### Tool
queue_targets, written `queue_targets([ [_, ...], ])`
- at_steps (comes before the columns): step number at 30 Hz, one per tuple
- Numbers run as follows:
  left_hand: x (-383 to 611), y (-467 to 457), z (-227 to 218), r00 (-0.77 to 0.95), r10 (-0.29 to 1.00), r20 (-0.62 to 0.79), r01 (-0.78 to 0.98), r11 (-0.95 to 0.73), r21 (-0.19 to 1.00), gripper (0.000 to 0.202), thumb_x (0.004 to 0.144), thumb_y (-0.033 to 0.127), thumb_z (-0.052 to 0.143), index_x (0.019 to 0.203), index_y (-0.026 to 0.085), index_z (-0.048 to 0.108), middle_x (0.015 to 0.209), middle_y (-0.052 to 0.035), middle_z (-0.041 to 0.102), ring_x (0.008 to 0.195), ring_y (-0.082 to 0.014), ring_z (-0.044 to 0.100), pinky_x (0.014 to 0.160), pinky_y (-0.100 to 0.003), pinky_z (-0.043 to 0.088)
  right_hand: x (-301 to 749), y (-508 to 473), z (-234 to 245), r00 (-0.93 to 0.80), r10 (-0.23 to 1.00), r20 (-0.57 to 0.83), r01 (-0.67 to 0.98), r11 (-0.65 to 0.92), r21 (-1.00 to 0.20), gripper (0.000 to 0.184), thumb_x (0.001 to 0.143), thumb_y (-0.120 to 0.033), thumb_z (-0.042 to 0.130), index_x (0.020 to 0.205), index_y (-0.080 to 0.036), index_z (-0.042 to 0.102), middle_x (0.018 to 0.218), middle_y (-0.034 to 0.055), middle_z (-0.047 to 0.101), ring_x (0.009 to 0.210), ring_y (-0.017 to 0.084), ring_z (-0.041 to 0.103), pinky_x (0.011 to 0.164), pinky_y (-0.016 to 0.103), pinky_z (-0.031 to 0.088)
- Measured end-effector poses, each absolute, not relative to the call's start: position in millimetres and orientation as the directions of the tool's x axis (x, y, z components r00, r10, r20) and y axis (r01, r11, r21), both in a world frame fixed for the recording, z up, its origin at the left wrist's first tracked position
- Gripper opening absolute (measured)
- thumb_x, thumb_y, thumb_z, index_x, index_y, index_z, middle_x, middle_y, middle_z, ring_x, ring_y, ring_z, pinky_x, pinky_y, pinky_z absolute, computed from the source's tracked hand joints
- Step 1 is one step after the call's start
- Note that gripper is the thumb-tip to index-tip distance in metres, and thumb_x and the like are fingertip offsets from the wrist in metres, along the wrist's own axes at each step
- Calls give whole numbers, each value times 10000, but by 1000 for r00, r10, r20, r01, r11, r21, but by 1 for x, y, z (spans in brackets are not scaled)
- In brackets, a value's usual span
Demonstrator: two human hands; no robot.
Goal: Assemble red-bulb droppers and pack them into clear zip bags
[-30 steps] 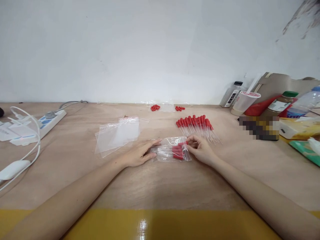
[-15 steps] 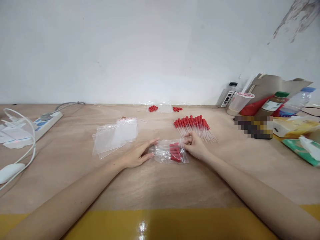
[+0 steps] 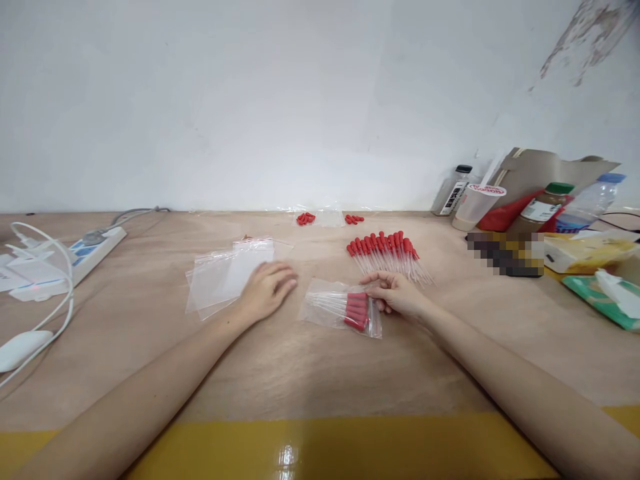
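A clear zip bag (image 3: 334, 307) holding several glass droppers with red bulbs lies on the wooden table. My right hand (image 3: 395, 295) pinches its right end, where the red bulbs are. My left hand (image 3: 267, 289) rests open and flat on the table beside a stack of empty clear zip bags (image 3: 227, 274), its fingers near the stack's right edge. Behind my right hand lies a row of loose red-bulbed droppers (image 3: 387, 253).
Small red bulbs (image 3: 305, 218) and a clear bag lie by the wall. A power strip (image 3: 75, 257), cables and a white mouse (image 3: 21, 347) are at the left. Bottles, a cup (image 3: 477, 203), a paper bag and packets crowd the right. A yellow strip (image 3: 320, 447) edges the table front.
My left hand let go of the filled bag and moved left to the empty bags. My right hand kept hold of the filled bag and drew it slightly nearer.
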State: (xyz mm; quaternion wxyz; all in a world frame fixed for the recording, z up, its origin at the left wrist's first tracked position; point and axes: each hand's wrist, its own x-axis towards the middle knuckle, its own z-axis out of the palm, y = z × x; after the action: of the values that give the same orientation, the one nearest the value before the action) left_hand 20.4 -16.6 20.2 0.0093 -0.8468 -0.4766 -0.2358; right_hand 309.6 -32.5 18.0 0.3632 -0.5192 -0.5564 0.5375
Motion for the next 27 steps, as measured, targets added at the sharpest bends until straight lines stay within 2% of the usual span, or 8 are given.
queue_targets([
  [2, 9, -7, 21, 237, 880, 411, 945, -307, 113, 412, 864, 448, 370, 1172, 232, 537, 1260, -113, 468, 1236, -326, 314, 1001, -562, 164, 311, -31, 18, -129, 978, -164, 109, -150, -983, 145, 672, -172, 597, 811, -147, 565, 393, -64, 484, 338, 44, 416, 327, 133, 303],
  [5, -4, 3, 22, 135, 974, 183, 983, -155, 101, 510, 837, 570, 301, 1292, 352, 379, 1386, -100, 304, 1265, -415, 203, 914, -659, 168, 310, -29, 17, -33, 987, -160, -19, -161, -987, 107, 672, -127, 571, 778, -139, 570, 410, -44, 508, 346, 48, 445, 328, 129, 336],
  [8, -11, 9, 22, 105, 994, 38, 988, -108, 106, 497, 850, 581, 189, 1274, 406, 379, 1405, -69, 277, 1267, -414, 200, 895, -678, 158, 304, -27, 16, 39, 988, -148, -119, -142, -983, 97, 682, -89, 547, 768, -133, 559, 443, -25, 534, 360, 57, 482, 343, 135, 384],
  [15, -19, 14, 18, -1, 993, 116, 997, -7, 74, 468, 881, 435, 192, 1270, 316, 424, 1360, -76, 359, 1244, -374, 274, 915, -635, 222, 262, -24, 18, 158, 971, -179, -322, -121, -939, 178, 721, 6, 443, 778, -161, 466, 527, -5, 570, 495, 102, 605, 557, 211, 536],
  [18, -21, 13, 18, 22, 987, 159, 996, -36, 82, 467, 891, 347, 196, 1299, 234, 395, 1328, -111, 397, 1253, -305, 298, 964, -520, 271, 237, -15, 17, 96, 985, -146, -258, -117, -959, 178, 754, 3, 403, 803, -161, 451, 558, -5, 572, 550, 97, 621, 638, 227, 537],
  [21, -21, 9, 19, -19, 970, 242, 994, -7, 108, 510, 886, 388, 232, 1340, 172, 320, 1347, -148, 355, 1291, -282, 237, 995, -425, 275, 215, 1, 12, 67, 990, -121, -91, -115, -989, 176, 758, -9, 395, 820, -162, 458, 572, -17, 566, 549, 91, 613, 616, 226, 524],
  [24, -23, 5, 21, -172, 952, 251, 985, 158, 74, 596, 858, 493, 244, 1344, 150, 297, 1360, -202, 307, 1267, -375, 242, 956, -507, 274, 200, 20, 5, 43, 994, -102, -2, -102, -995, 181, 733, -34, 455, 854, -164, 490, 604, -19, 586, 564, 96, 609, 588, 218, 504],
  [27, -32, 4, 21, -343, 924, 169, 938, 348, 4, 642, 837, 486, 268, 1317, 62, 310, 1309, -286, 336, 1188, -448, 329, 863, -565, 320, 190, 33, -1, 0, 997, -74, 83, -74, -994, 222, 704, -63, 522, 897, -172, 516, 621, -19, 603, 586, 105, 604, 574, 209, 480],
])
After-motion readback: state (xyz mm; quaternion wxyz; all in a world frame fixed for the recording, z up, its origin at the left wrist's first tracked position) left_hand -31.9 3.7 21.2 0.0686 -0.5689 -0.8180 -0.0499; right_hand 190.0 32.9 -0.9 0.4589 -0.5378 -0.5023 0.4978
